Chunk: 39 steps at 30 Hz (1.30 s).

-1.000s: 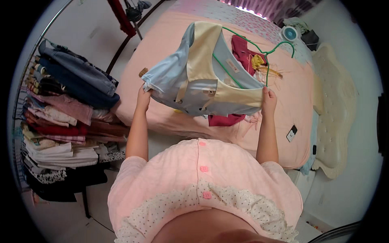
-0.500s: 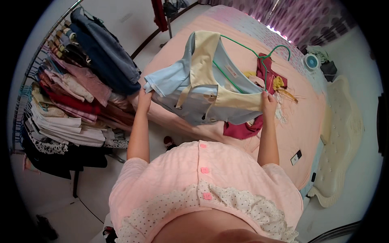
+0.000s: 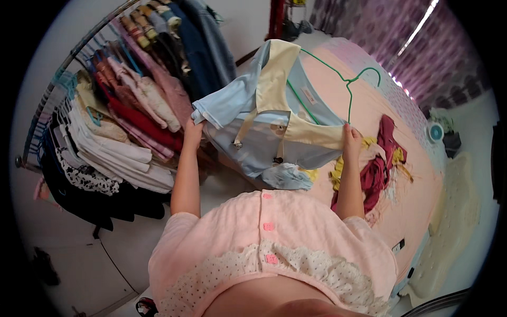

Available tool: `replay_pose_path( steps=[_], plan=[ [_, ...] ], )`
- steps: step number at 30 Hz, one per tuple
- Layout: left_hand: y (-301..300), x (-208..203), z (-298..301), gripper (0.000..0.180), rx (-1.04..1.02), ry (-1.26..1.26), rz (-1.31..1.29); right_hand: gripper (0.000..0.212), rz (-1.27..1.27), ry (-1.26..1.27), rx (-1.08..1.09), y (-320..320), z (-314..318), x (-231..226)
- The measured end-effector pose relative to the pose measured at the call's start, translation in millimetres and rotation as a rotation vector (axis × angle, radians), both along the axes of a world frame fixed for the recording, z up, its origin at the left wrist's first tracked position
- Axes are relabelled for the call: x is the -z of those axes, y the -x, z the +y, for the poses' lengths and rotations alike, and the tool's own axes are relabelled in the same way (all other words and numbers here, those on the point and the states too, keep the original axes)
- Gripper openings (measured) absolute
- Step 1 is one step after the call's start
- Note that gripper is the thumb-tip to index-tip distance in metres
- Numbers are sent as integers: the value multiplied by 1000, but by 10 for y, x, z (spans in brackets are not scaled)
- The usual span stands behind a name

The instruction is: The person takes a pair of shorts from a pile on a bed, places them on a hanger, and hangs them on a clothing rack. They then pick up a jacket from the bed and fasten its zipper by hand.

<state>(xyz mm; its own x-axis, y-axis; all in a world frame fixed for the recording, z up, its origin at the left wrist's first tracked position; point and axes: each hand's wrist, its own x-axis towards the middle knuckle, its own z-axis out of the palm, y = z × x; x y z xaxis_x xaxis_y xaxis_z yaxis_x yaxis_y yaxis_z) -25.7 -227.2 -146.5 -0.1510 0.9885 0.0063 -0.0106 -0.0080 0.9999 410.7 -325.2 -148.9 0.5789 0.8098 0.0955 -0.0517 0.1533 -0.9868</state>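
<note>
A light blue top (image 3: 227,105) with a wide cream collar (image 3: 306,130) is stretched out in front of me between my two hands. Inside its neckline sits a green clothes hanger (image 3: 349,95), whose hook points away to the upper right. My left hand (image 3: 194,135) is closed on the edge of the short sleeve. At the other shoulder, my right hand (image 3: 351,140) pinches the cloth beside the hanger's end. Cream ties hang from the collar over the front of the top. A crumpled pale blue cloth (image 3: 288,177) shows just below the top.
On the left stands a clothes rack (image 3: 63,66) full of hanging garments. The bed (image 3: 417,185), with a peach sheet, fills the right side. On it lie a dark red garment (image 3: 375,179), yellow pieces and a phone (image 3: 398,246). A small fan (image 3: 435,132) is beyond.
The view has turned left, so the rack looks nearer to the top and the bed has shifted right. Both hands keep hold of the top. The pale blue cloth now shows beneath it.
</note>
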Motion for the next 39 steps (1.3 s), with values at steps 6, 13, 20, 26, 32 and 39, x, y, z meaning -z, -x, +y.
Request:
replay_pose_path(
  steps=[6, 13, 20, 26, 32, 39],
  plan=[
    [653, 37, 111, 30, -65, -120, 24, 30, -5, 13, -99, 533, 636, 96],
    [617, 127, 232, 27, 147, -86, 90, 31, 32, 65, -40, 779, 1014, -58],
    [-61, 142, 832, 32, 279, -74, 115, 34, -88, 62, -32, 497, 1505, -259],
    [-573, 68, 1361, 36, 337, -141, 353, 30, -270, -116, -120, 386, 2089, -727],
    [-662, -422, 1420, 23, 358, -324, 548, 24, -501, -64, -163, 434, 2654, -615],
    [-609, -551, 1660, 16, 402, -469, 575, 37, -832, 299, 18, 699, 2731, -605]
  ],
)
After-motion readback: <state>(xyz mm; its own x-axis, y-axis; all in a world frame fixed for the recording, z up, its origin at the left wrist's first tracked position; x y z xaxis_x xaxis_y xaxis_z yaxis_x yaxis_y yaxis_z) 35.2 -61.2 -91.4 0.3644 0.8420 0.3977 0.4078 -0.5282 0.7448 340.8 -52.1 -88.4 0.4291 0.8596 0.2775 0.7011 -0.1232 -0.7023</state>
